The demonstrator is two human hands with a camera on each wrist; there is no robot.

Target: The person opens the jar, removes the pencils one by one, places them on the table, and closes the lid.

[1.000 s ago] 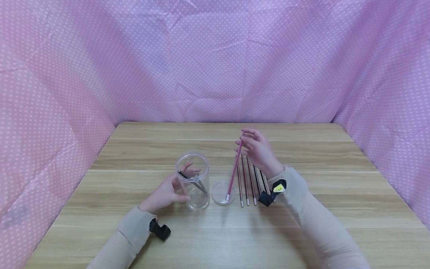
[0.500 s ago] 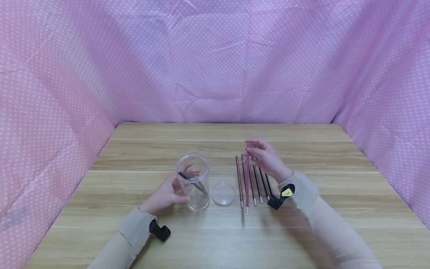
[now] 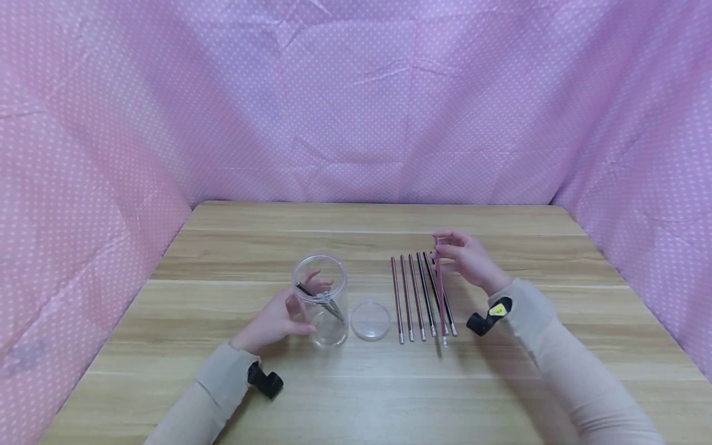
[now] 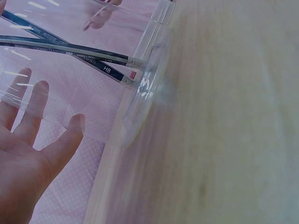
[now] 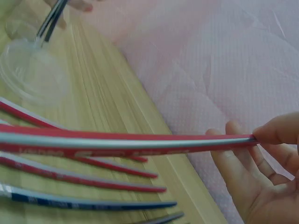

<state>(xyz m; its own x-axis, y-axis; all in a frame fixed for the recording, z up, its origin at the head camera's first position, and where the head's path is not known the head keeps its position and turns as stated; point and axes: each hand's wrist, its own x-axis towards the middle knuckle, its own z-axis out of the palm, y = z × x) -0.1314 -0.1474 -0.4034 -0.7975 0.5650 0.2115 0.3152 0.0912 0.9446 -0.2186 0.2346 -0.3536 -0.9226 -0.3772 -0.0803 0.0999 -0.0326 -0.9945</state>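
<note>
My left hand (image 3: pixel 272 321) holds a clear plastic jar (image 3: pixel 328 327) upright on the table, thumb in front and fingers behind. Two dark pencils (image 4: pixel 84 51) lean crossed inside it, one marked HB. With thumb and fingertips my right hand (image 3: pixel 468 259) pinches a red pencil (image 5: pixel 117 142) near its eraserless end, with the eraser end pointing down toward me. This pencil overlaps the right side of a row of pencils in the head view. In that row, red pencils (image 3: pixel 406 296) lie on the left and dark pencils (image 3: pixel 425 290) on the right, roughly parallel.
A round clear lid (image 3: pixel 370 320) lies flat between the jar and the pencil row. Wood-grain table (image 3: pixel 345 395) spreads beneath everything. Pink dotted cloth (image 3: pixel 356 111) hangs behind and at both sides of the table.
My right hand has carried the red pencil rightward, from over the lid, across the row to its right end. The left hand and jar have stayed in place.
</note>
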